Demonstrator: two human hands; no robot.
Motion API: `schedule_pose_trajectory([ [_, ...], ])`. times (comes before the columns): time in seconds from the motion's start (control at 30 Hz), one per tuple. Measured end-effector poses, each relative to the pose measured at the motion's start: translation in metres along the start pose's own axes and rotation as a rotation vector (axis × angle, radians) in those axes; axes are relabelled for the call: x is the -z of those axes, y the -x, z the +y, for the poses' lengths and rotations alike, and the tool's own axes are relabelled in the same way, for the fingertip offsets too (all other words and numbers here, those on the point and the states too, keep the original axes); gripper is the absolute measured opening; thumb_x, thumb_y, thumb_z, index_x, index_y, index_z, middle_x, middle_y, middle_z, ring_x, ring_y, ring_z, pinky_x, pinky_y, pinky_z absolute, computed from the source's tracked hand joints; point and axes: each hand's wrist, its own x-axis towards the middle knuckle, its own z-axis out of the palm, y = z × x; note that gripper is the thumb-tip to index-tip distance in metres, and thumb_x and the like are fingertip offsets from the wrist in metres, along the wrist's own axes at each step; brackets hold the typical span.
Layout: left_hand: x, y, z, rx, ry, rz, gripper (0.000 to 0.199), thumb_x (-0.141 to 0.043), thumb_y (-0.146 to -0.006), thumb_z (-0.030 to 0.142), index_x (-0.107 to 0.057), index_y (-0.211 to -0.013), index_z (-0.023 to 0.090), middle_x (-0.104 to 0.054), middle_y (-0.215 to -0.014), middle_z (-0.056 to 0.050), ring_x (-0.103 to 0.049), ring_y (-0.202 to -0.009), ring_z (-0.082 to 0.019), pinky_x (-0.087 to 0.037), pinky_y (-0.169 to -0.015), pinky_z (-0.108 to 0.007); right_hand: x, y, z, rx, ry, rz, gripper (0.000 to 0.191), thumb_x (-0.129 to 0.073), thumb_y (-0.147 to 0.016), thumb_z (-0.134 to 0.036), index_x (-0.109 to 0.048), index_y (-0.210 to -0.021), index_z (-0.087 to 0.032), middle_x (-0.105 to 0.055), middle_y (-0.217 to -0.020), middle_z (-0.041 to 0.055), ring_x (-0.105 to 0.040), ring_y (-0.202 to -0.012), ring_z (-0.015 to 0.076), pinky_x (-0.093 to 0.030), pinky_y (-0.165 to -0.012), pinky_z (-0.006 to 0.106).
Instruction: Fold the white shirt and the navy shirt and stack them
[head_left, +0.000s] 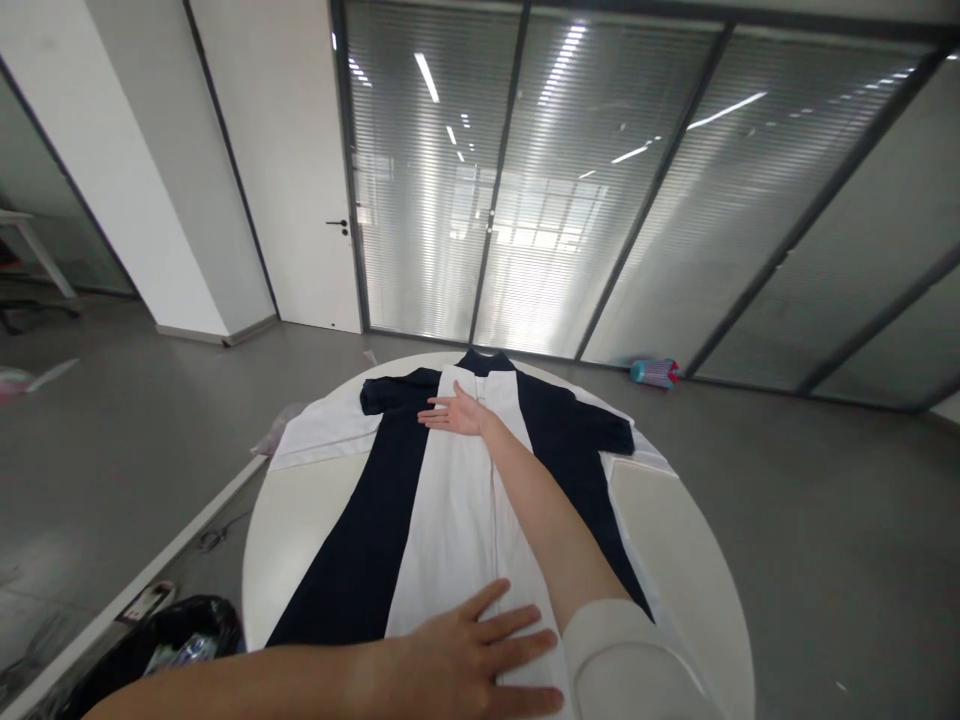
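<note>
A navy and white short-sleeved garment (390,500) lies spread front side up, its dark collar (486,364) at the far end. White fabric (330,430) shows from under both sleeves. My left hand (484,655) is over the near part of the white front panel, palm down with fingers spread. Farther up, my right hand (455,410) reaches across the upper chest near the front opening, palm turned up and fingers extended. Neither hand grips anything. My right forearm covers part of the garment's right side.
Everything rests on a round white table (697,540). A bin with a black bag (150,640) stands at the lower left, beside a power socket strip (146,602). A blue and red cylindrical item (654,373) lies on the floor by the glass partition (540,220).
</note>
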Motion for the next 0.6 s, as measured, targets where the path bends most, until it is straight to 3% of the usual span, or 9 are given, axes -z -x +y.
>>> schedule_pose_trajectory([
  [0.2, -0.013, -0.001, -0.005, -0.009, -0.142, 0.036, 0.033, -0.050, -0.100, 0.037, -0.061, -0.131, 0.035, -0.054, -0.145, -0.001, -0.042, -0.141, -0.025, -0.027, -0.121, -0.049, 0.007, -0.037, -0.015, 0.399, -0.092, 0.421, 0.066, -0.021, -0.103, -0.058, -0.027, -0.151, -0.014, -0.059, -0.129, 0.0224, -0.069, -0.101, 0.0186, -0.056, -0.089, 0.035],
  [0.37, -0.018, -0.003, -0.007, -0.030, -0.224, 0.070, 0.036, -0.049, -0.100, 0.038, -0.059, -0.135, 0.034, -0.054, -0.146, -0.001, -0.045, -0.139, -0.024, -0.036, -0.117, -0.048, -0.011, -0.047, -0.016, 0.492, -0.062, 0.512, 0.049, -0.023, -0.107, -0.047, -0.038, -0.147, -0.022, -0.064, -0.125, 0.0102, -0.066, -0.098, 0.0100, -0.052, -0.091, 0.022],
  [0.47, -0.010, -0.003, -0.006, -0.040, -0.277, 0.079, 0.043, -0.046, -0.101, 0.040, -0.052, -0.143, 0.033, -0.050, -0.150, -0.003, -0.044, -0.140, -0.025, -0.042, -0.113, -0.047, -0.014, -0.026, -0.011, 0.398, 0.000, 0.393, 0.052, -0.032, -0.105, -0.049, -0.056, -0.130, -0.012, -0.071, -0.107, 0.0136, -0.069, -0.085, 0.0157, -0.056, -0.085, 0.028],
  [0.6, 0.005, -0.004, -0.005, -0.053, -0.276, 0.051, 0.046, -0.039, -0.102, 0.042, -0.050, -0.146, 0.032, -0.047, -0.152, -0.005, -0.042, -0.141, -0.027, -0.043, -0.112, -0.048, -0.007, 0.009, -0.001, -0.129, 0.241, -0.050, 0.073, -0.031, -0.100, -0.063, -0.065, -0.110, 0.002, -0.072, -0.099, 0.0261, -0.072, -0.086, 0.0281, -0.058, -0.082, 0.043],
])
